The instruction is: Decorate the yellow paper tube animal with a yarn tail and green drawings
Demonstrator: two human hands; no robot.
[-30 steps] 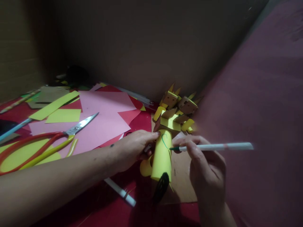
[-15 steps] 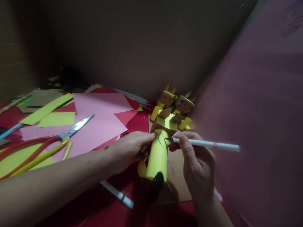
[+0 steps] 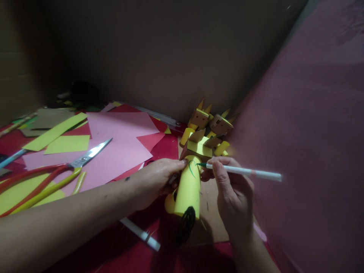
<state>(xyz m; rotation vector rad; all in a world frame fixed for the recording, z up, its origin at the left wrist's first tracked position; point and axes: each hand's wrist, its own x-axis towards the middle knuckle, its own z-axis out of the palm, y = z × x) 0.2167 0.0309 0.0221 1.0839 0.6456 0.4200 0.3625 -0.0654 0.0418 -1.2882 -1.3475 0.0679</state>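
Far to the left, the big scissors (image 3: 54, 170) lie flat on the tabletop (image 3: 125, 250). Their handles are orange and yellow, and their shiny blades rest on a pink paper sheet (image 3: 119, 144). Two yellow paper strips (image 3: 57, 136) lie behind the scissors, and a blue pencil (image 3: 11, 157) peeks in at the left edge.

Next comes the left hand (image 3: 157, 180). Its arm reaches in from the lower left. The fingers and thumb are wrapped around the left side of a yellow paper tube (image 3: 187, 187), so the grip is closed on the tube. The tube lies in the middle of the tabletop, between the two hands, with one end pointing at the camera. A green curvy line is drawn near its far end. A white marker (image 3: 140, 234) lies on the red paper under the left arm. A dark thing lies right at the near end of the tube, but it is too dark to tell what it is.

Just behind the tube stand some small paper figures (image 3: 209, 132), brown and yellow with pointy ears.

To the right is the right hand (image 3: 233, 193). Its fingers pinch a green pen (image 3: 241, 171), and the grip is tight on it. The green tip touches the tube by the green line. The long white end sticks out to the right, over a dark red cloth (image 3: 313, 151).
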